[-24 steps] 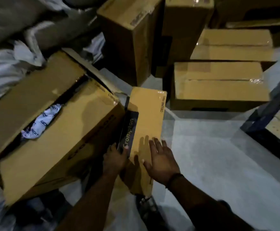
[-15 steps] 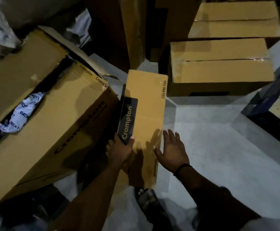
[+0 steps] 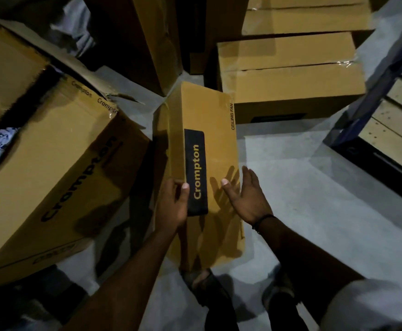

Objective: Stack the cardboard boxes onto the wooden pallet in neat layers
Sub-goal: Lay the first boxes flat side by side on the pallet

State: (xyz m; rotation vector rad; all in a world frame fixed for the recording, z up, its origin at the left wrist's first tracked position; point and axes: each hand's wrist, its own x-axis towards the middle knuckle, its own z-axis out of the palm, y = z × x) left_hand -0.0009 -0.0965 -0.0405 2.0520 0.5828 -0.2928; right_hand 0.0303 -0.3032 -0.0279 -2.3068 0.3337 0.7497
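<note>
A long narrow cardboard box marked "Crompton" and "CEILING FAN" stands tilted in front of me on the grey floor. My left hand grips its left edge, thumb on the black label. Beside the box's right edge is my right hand, fingers straight and thumb on the top face. The wooden pallet, with pale slats and a blue frame, lies at the right edge of view.
A large open Crompton box leans at the left, touching-close to the narrow box. Taped flat boxes lie behind it, and tall boxes stand at the back. My feet are just below the box.
The narrow box has come up and away from the large box. My right hand slid from flat on its top face to its right edge. My left hand took hold of the left edge.
</note>
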